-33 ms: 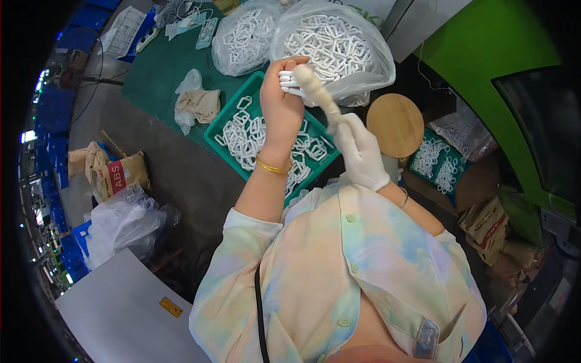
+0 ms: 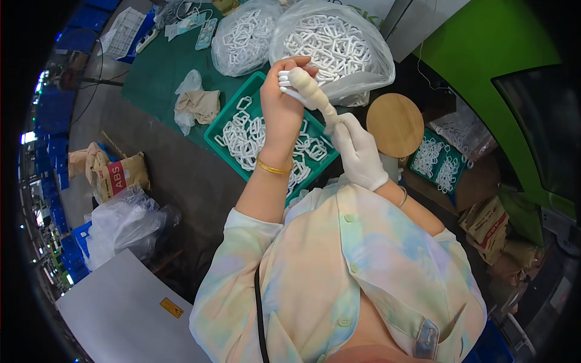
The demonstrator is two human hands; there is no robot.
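My bare left hand [image 2: 282,106] is closed around a few white plastic chain links [image 2: 284,78], which stick out between thumb and fingers. In a white glove, my right hand [image 2: 360,154] grips the thin lower end of a knobbly cream-coloured stick [image 2: 313,92] that looks wrapped. Its thick rounded head reaches up beside the held links; whether it touches them I cannot tell. Below both hands lies a green plastic tray [image 2: 233,104] with many loose white links [image 2: 244,140]. Just beyond my left fingers stands a large clear bag [image 2: 382,60] full of such links.
A second bag of links [image 2: 245,36] and a beige cloth [image 2: 201,106] rest on the green table [image 2: 151,91]. To the right are a round wooden stool top [image 2: 395,125], another tray of links [image 2: 433,160] and a green machine [image 2: 484,42]. Sacks [image 2: 121,175] stand at left.
The stick's head has moved slightly left and lower, and my right hand has shifted a little left with it. My left hand stays nearly in place, still holding the links.
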